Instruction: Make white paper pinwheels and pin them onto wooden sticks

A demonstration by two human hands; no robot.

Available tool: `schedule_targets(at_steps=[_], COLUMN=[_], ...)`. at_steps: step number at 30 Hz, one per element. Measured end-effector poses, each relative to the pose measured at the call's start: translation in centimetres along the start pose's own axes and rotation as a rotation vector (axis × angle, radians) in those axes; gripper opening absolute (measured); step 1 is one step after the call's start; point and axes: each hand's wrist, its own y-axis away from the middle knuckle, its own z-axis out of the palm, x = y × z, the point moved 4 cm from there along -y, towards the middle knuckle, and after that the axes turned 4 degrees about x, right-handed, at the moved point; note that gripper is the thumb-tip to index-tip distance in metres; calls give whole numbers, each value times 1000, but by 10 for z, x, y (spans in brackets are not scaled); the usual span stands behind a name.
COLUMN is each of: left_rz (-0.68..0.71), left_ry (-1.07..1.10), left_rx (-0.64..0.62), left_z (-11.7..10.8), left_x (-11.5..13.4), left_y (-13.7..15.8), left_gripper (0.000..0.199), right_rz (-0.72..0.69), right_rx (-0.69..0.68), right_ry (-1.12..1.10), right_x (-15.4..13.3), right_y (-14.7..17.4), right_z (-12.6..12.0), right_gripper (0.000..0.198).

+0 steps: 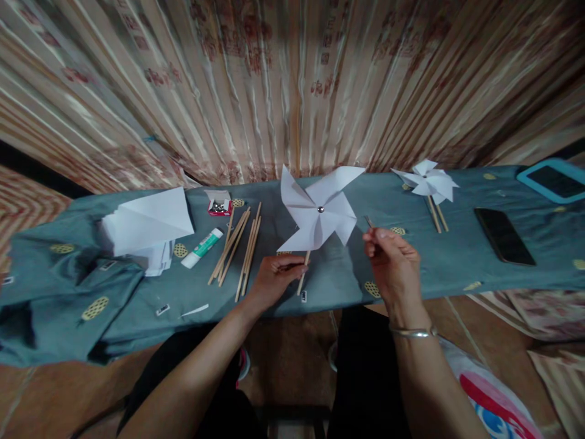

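Observation:
A white paper pinwheel [336,204] with a silver pin at its centre faces me above the cloth. My left hand [276,277] pinches its wooden stick just below the blades. To the right of the blades, my right hand [395,259] is raised with thumb and fingertips pinched on a short thin object [368,221], apart from the pinwheel. Its kind is too small to make out. Left of my left hand lie several loose wooden sticks [233,247], and behind them stands a small red box [219,206] with its lid up and shiny pins inside.
A glue stick [202,248] and a stack of white paper [155,222] lie at the left on the blue-green tablecloth [347,280]. Finished-looking pinwheels [432,182], a black phone [504,236] and a blue-framed device [554,180] are at the right. A curtain [274,91] hangs behind.

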Motion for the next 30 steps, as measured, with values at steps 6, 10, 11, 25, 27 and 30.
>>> schedule_targets(at_steps=[6, 10, 11, 25, 27, 30], left_rz=[3, 17, 15, 2, 9, 6], left_ry=[-38, -73, -76, -76, -67, -49], left_rx=[-65, -89, -94, -54, -48, -36], left_z=[3, 4, 4, 5, 5, 5], left_x=[-4, -6, -7, -4, -3, -4], left_y=[1, 0, 0, -1, -1, -1], left_gripper=[23, 21, 21, 22, 21, 21], right_rz=[30, 75, 83, 199, 217, 233], right_rx=[-35, -106, -121, -186, -189, -194], right_ry=[35, 36, 34, 3, -5, -17], right_x=[0, 8, 9, 15, 16, 16], right_y=[-19, -18, -17, 1, 3, 5], right_z=[5, 14, 16, 22, 23, 25], right_gripper=[26, 28, 29, 29, 31, 29])
